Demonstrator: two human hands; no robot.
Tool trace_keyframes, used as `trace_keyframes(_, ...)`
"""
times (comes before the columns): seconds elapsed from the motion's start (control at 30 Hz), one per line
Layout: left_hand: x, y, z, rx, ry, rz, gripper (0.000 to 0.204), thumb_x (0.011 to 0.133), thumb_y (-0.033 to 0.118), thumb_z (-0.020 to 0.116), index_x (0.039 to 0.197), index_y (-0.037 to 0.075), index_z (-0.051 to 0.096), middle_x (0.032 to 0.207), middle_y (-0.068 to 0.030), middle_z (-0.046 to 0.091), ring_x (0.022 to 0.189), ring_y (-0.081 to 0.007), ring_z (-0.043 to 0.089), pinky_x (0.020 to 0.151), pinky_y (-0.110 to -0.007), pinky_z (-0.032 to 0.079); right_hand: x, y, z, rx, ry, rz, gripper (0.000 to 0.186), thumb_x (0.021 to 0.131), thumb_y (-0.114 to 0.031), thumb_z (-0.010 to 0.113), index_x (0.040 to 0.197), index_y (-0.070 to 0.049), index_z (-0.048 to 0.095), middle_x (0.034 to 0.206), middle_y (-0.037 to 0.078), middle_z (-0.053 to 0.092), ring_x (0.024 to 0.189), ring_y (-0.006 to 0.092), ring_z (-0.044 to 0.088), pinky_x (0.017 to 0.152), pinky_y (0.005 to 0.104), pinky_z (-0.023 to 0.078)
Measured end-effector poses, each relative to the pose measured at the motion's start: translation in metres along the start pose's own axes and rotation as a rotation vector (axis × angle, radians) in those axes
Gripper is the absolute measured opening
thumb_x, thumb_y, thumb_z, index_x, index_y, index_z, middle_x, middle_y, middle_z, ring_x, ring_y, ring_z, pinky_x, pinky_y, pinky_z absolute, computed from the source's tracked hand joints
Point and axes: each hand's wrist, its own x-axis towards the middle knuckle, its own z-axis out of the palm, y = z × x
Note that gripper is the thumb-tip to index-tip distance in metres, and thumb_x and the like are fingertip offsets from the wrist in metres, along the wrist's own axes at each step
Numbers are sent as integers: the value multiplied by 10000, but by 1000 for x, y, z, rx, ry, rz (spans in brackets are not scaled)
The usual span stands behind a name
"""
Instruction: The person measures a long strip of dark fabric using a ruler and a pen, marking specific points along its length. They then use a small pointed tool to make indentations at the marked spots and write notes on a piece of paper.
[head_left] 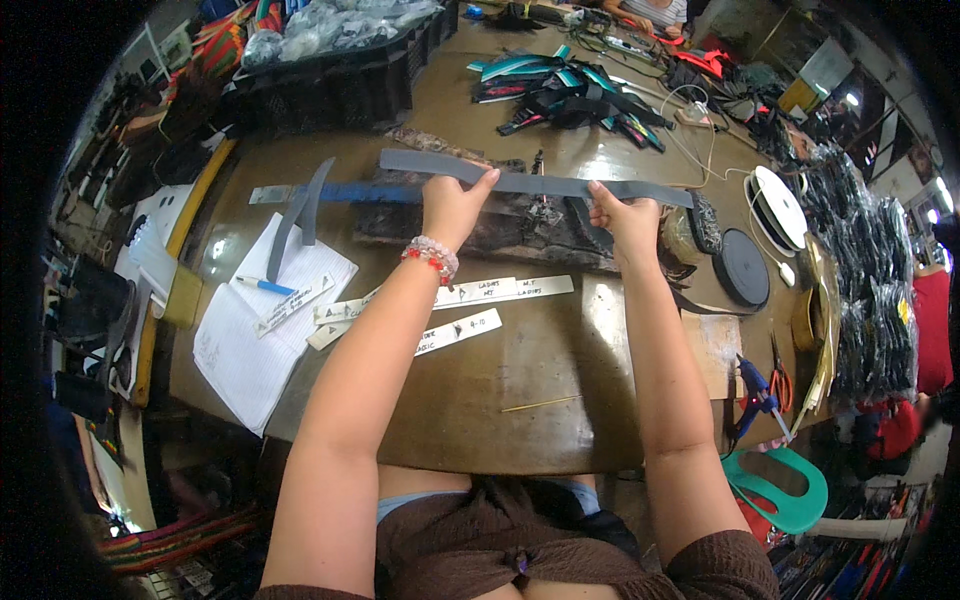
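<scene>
A long grey webbing strap (540, 184) is stretched level above the worktable, pinched in both hands. My left hand (455, 208) grips it left of the middle, thumb pointing right, and a free end sticks out leftward. Nearer the other end, my right hand (628, 222) has thumb and fingers closed on it. Beneath lies a dark, worn work board (480, 235), with a metal ruler (268, 194) partly blue along its length. To the left, another grey strap piece (290, 230) lies folded over an open notebook (240, 370). Marked white strips (500, 290) lie between my forearms.
A dark webbing roll (742, 268) and white spool (778, 205) stand at right, above a blue glue gun (755, 390) and orange-handled cutters (781, 388). Farther back are a black crate (330, 100), a pile of coloured straps (570, 90) and another person (655, 12).
</scene>
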Motion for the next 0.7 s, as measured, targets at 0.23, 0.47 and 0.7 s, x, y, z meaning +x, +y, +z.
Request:
trace_keyframes(0.23, -1, 9, -1, 75, -48, 4, 269, 850, 292, 737, 937, 39, 752, 724, -78, 700, 649, -173, 650, 637, -316, 501, 6, 6, -4, -32, 19, 17, 202, 809, -127, 789, 836, 29, 663, 685, 59, 637, 536, 123, 586, 480, 245, 467)
trace_keyframes(0.47, 2, 6, -1, 96, -66, -10, 225, 833, 251, 737, 893, 35, 747, 816, -145, 720, 773, -259, 696, 726, -352, 524, 6, 22, -4, -193, 42, -5, 191, 805, -133, 780, 810, 40, 697, 622, 75, 646, 482, 129, 583, 461, 259, 477)
trace_keyframes(0.7, 3, 4, 1, 93, -62, -3, 218, 842, 260, 736, 895, 49, 751, 818, -119, 727, 767, -221, 695, 712, -344, 525, 7, 26, 0, -406, 67, -76, 242, 811, -209, 779, 847, 26, 734, 615, 92, 672, 492, 130, 622, 495, 278, 500)
